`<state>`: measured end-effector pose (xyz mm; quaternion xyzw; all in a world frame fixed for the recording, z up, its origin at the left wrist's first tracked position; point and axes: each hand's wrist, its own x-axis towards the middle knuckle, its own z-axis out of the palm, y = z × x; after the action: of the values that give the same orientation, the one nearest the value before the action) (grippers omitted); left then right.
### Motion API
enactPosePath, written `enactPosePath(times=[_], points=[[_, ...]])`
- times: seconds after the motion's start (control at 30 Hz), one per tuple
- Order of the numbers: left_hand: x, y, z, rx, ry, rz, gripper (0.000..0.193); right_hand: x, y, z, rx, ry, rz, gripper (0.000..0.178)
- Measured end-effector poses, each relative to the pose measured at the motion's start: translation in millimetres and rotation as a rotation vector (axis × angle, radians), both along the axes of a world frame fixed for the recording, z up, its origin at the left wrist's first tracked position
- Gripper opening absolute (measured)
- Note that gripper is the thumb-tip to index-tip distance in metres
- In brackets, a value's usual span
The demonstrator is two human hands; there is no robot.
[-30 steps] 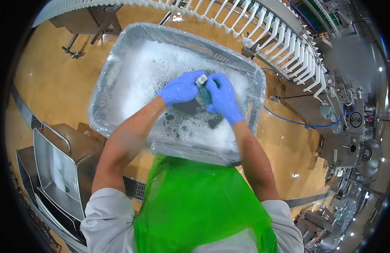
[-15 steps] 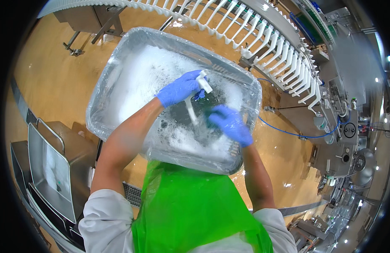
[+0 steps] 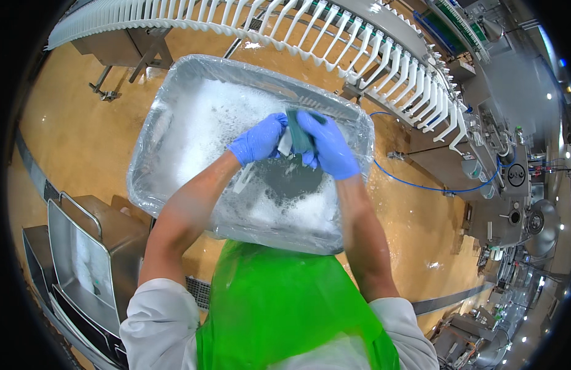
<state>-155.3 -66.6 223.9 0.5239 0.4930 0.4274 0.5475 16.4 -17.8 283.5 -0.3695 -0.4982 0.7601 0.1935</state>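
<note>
Both of my hands, in blue gloves, are over a grey tub point(image 3: 143, 161) lined with clear plastic and filled with foamy water point(image 3: 205, 123). My left hand point(image 3: 258, 142) is closed around a white plastic arm point(image 3: 243, 177), whose lower end slants out below the glove. My right hand point(image 3: 332, 149) grips a dark green scouring pad point(image 3: 298, 128) and presses it round the upper part of the arm. The two gloves almost meet, and the pad and fingers hide much of that upper part.
A curved conveyor rail carries a row of similar white arms point(image 3: 396, 68) beyond the tub. Steel wheeled bins point(image 3: 82, 246) stand at the left, one holding white foam. A blue hose point(image 3: 421, 187) crosses the tan floor at the right. Steel machinery point(image 3: 501, 216) lines the right side.
My right hand has moved up with the scouring pad, from the water onto the white plastic arm. My left hand has tilted the arm and lowered its upper end slightly leftward.
</note>
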Motion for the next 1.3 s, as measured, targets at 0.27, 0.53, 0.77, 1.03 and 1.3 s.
enactPosePath(times=[0.27,0.53,0.77,1.03,1.3], points=[[13.6,2.7,-14.5,0.508,0.688,-0.003,0.016,-12.5,-19.3,15.8,0.284,-0.367,-0.219,0.037],[19.8,1.1,4.0,-0.068,0.093,-0.085,0.032,-7.5,-5.0,-36.0,0.912,-0.446,-0.341,0.031],[9.3,-4.9,-1.7,-0.221,-0.238,-0.103,0.035,-19.5,-22.5,-15.7,0.929,-0.621,-0.227,0.028],[12.1,5.0,-3.0,0.159,0.233,-0.050,0.014,-11.7,-25.7,-9.9,0.137,-0.034,-0.298,0.037],[12.7,-8.1,30.1,0.049,0.159,0.008,0.015,-4.5,-17.0,-19.2,-0.081,0.088,-0.256,0.039]])
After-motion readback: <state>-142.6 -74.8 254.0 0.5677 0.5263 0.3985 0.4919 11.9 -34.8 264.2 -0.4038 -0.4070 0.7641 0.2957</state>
